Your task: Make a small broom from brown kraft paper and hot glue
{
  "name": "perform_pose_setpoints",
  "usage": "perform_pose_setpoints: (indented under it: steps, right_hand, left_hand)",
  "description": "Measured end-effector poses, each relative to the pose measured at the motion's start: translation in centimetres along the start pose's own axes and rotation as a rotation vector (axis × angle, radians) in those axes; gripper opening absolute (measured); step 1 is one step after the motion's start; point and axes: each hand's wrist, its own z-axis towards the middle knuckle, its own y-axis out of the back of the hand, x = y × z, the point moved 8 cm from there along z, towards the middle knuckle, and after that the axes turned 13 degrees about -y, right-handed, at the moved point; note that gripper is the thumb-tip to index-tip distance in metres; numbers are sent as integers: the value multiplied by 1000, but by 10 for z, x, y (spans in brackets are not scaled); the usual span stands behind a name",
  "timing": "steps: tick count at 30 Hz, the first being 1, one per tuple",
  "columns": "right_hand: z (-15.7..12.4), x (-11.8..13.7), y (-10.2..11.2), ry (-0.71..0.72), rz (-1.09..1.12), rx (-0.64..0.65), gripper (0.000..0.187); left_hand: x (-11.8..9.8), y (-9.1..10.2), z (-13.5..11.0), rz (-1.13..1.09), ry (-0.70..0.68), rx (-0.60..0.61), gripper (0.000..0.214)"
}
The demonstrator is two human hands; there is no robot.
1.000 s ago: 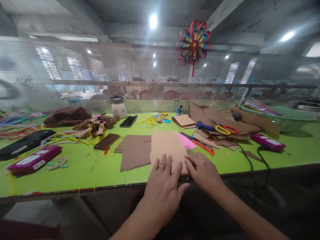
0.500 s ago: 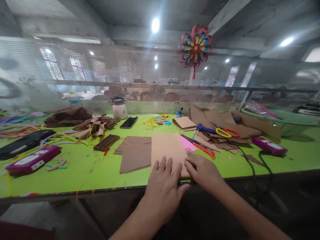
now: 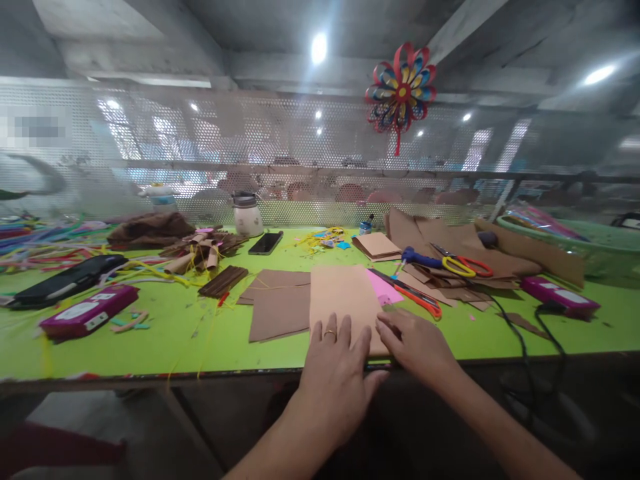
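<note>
Tan rectangular paper [image 3: 345, 292] at lower centre, under the flat left hand [image 3: 336, 370] with fingers apart, may skew if the curled right hand [image 3: 421, 341], its grip indeterminable, pushes the edge unevenly.

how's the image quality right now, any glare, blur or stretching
Head view: the ceiling light flares with a bluish halo; head view, right edge: the green basket looks soft and stretched; head view, centre: the tan sheet under the left hand shows no strong glare; head view, upper left: a pixelated patch hides detail.
</note>
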Motion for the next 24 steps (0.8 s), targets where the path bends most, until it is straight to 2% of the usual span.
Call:
perform_pose_setpoints:
  steps: [24]
  right_hand:
    - [8,3,2,-20,-59,10,32]
  left_hand:
    - [4,1,9,-37,21,90,60]
